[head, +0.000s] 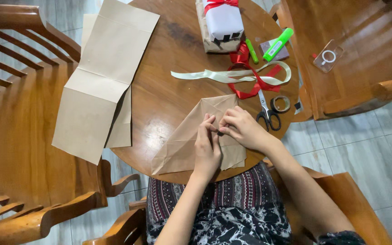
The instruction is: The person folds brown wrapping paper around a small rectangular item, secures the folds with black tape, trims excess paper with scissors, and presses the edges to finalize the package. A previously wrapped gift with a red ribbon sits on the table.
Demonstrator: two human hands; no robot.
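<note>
A parcel wrapped in brown paper (182, 140) lies at the near edge of the round wooden table (169, 72). My left hand (206, 147) and my right hand (243, 128) rest on top of it, fingertips meeting at a small dark piece, possibly tape, on the paper's seam. Both hands pinch there with fingers curled. Just right of my right hand lie black-handled scissors (267, 113) and a roll of tape (280, 104).
Large brown paper sheets (100, 77) overhang the table's left side. Cream and red ribbons (241, 77), green markers (277, 44), and a white gift box with a red bow (222, 20) sit farther back. Wooden chairs stand left and right; a clear phone case (327, 56) lies on the right one.
</note>
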